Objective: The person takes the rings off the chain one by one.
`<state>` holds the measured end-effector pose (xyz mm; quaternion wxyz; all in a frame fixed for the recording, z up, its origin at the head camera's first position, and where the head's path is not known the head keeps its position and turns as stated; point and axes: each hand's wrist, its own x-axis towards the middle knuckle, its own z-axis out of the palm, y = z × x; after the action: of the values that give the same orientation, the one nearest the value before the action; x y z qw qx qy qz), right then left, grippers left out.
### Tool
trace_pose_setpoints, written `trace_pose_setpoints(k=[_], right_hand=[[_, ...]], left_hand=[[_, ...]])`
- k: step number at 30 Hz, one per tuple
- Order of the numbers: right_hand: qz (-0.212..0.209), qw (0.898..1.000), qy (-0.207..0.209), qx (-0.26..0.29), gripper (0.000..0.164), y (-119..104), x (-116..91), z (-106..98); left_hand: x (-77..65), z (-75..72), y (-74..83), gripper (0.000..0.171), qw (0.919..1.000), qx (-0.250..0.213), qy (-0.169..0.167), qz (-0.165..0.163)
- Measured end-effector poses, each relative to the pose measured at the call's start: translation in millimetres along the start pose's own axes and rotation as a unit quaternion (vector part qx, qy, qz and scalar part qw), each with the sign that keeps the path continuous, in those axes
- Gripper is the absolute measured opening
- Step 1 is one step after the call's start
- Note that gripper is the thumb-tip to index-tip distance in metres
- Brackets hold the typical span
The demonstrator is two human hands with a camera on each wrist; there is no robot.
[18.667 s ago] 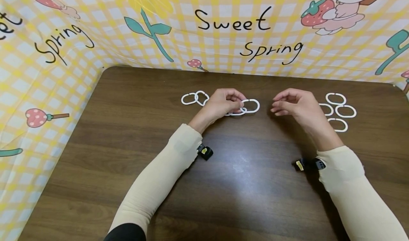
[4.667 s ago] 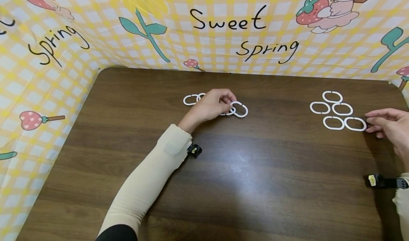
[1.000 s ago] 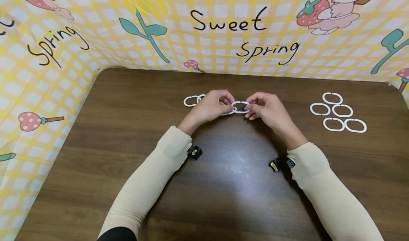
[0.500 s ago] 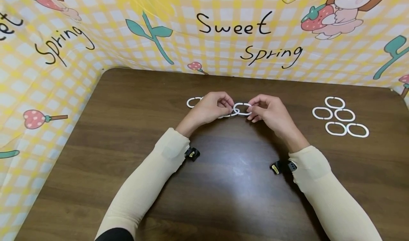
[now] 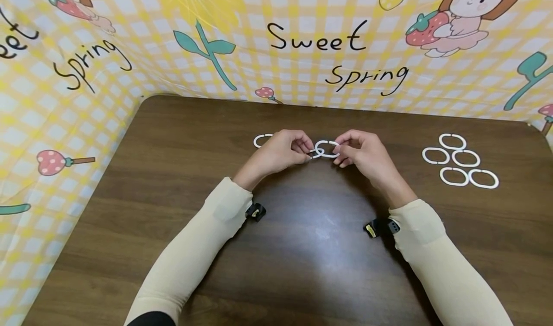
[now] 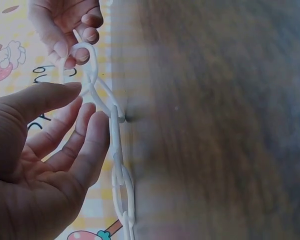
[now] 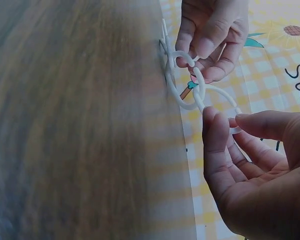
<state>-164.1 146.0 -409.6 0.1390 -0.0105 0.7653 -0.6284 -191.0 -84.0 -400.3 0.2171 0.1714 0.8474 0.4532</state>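
Note:
Near the back of the table, my left hand [image 5: 281, 153] pinches a white plastic chain link [image 5: 317, 156] between thumb and fingertips. My right hand [image 5: 367, 155] pinches the far end of the last link [image 5: 329, 157], which is hooked through it. A gap in a link's rim [image 7: 199, 75] shows in the right wrist view. More of the joined chain [image 6: 116, 135] hangs past my left hand's fingers in the left wrist view. Most of it is hidden behind the left hand in the head view, where only an end link [image 5: 257, 137] shows.
Several loose white links [image 5: 453, 185] lie grouped on the right of the brown wooden table [image 5: 302, 268]. A yellow checked cloth [image 5: 298, 71] with printed drawings stands along the table's back and left edges. A small black camera [image 5: 256, 212] sits on each wrist.
My right hand has come from beside the loose links to the chain and taken its end link. Over the last second, my left hand has slid slightly left, covering more of the chain.

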Motion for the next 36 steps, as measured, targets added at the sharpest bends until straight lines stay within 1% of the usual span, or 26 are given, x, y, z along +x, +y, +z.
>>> trace_pose_setpoints(k=[5, 10, 13, 17, 21, 24, 31, 36], right_hand=[[0.001, 1.0, 0.001, 0.004, 0.02, -0.7, -1.4, -0.9], [0.001, 1.0, 0.003, 0.008, 0.02, -0.3, -2.4, -1.4], [0.002, 1.0, 0.003, 0.008, 0.02, 0.0, -2.3, -1.5], [0.002, 1.0, 0.002, 0.01, 0.02, 0.0, -1.1, -1.2], [0.004, 1.0, 0.0, 0.014, 0.02, 0.4, -0.9, -1.1], [0.005, 1.0, -0.001, 0.015, 0.02, 0.7, -0.8, -0.9], [0.003, 1.0, -0.002, 0.018, 0.02, 1.2, -0.2, -0.5], [0.003, 1.0, 0.0, 0.017, 0.02, 0.6, -1.8, -1.8]], left_hand=[[-1.3, 0.4, 2.2, 0.015, 0.9995, 0.03, 0.002, -0.006], [-0.8, 3.0, 1.9, 0.015, 0.9983, 0.058, 0.004, 0.0], [-0.4, 4.1, 1.9, 0.016, 0.997, 0.077, 0.001, 0.002], [-0.4, 4.6, 3.9, 0.016, 0.9953, 0.096, -0.007, -0.004], [-0.4, 4.5, 5.6, 0.015, 0.9934, 0.115, -0.007, -0.005], [-0.1, 4.2, 5.1, 0.013, 0.9928, 0.12, -0.006, -0.002], [0.1, 3.5, 3.7, 0.01, 0.9937, 0.111, -0.009, -0.003], [0.3, 2.5, 3.0, 0.009, 0.9942, 0.108, 0.002, -0.001]])
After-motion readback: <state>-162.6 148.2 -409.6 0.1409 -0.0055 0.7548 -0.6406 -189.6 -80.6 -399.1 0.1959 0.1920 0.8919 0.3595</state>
